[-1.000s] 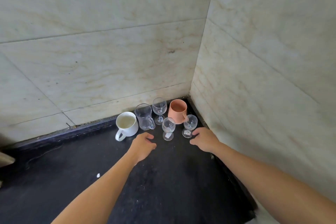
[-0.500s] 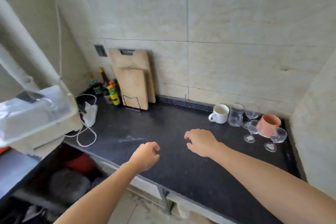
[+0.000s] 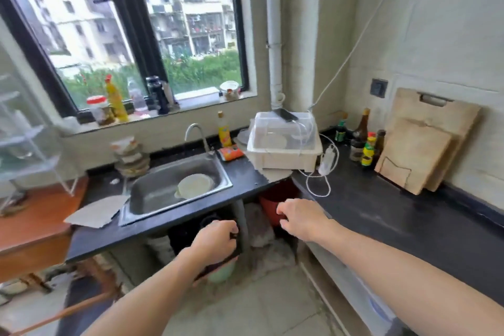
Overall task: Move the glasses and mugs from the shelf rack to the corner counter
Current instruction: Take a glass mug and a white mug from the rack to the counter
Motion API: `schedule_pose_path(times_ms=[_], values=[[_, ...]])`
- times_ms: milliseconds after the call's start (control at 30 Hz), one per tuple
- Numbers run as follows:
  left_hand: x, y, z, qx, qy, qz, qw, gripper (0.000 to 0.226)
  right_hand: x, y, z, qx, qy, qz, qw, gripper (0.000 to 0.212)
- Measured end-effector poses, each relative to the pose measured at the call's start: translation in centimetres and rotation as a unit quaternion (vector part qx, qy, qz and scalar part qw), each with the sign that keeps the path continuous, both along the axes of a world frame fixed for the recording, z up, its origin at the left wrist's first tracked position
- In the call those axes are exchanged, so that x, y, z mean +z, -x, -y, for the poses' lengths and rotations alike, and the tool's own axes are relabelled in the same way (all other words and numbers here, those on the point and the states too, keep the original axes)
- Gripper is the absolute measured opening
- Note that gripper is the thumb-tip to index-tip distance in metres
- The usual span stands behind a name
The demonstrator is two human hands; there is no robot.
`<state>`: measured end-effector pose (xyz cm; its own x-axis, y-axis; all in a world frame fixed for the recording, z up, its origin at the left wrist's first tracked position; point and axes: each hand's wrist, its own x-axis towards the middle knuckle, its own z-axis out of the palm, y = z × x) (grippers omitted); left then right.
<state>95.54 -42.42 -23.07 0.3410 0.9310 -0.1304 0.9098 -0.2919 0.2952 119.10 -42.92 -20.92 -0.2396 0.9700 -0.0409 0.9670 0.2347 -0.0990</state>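
Both hands are empty and held out in front of me over the floor by the counter's inner corner. My left hand has its fingers curled into a loose fist below the sink counter's edge. My right hand hangs with its fingers loosely bent and apart, close to the black counter on the right. A white wire shelf rack stands at the far left, blurred, so I cannot make out what is on it. No glass or mug is in view.
A steel sink with a pale bowl sits ahead. A white dish box, a charger cable, sauce bottles and leaning cutting boards stand on the right counter. A wooden table is left.
My view has swung left, from the corner with the mugs and glasses past the cutting boards to the sink and window. Both hands drew back from the glasses and stay empty.
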Motion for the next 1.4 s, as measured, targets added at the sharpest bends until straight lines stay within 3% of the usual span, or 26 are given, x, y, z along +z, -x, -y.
schedule_pose_path(times_ms=[267,500,633,867,1067,1233,1400], values=[[3.8,26.6,-0.8,0.187,-0.027,-0.006,0.982,0.030,2.2,26.3,-8.5,0.162,-0.021,0.000,0.987,0.035],[3.2,40.4,-0.5,0.317,-0.012,0.032,0.948,0.020,3.1,43.0,-13.9,0.268,-0.027,-0.002,0.963,0.033],[2.7,47.0,-2.4,0.369,-0.018,0.026,0.929,0.025,2.7,50.9,-17.5,0.314,-0.031,-0.004,0.949,0.034],[4.5,57.2,-10.6,0.415,-0.022,0.018,0.910,0.029,3.9,63.1,-28.2,0.355,-0.041,-0.027,0.933,0.038],[5.6,64.8,-17.8,0.451,-0.051,0.071,0.888,0.028,5.7,72.5,-36.7,0.363,-0.038,-0.081,0.928,0.035],[5.5,71.4,-22.2,0.459,-0.049,0.095,0.882,0.026,5.9,79.6,-40.8,0.375,-0.041,-0.079,0.923,0.035],[6.8,79.4,-28.1,0.432,-0.078,0.057,0.897,0.022,5.8,86.9,-45.1,0.357,-0.062,-0.101,0.926,0.037]])
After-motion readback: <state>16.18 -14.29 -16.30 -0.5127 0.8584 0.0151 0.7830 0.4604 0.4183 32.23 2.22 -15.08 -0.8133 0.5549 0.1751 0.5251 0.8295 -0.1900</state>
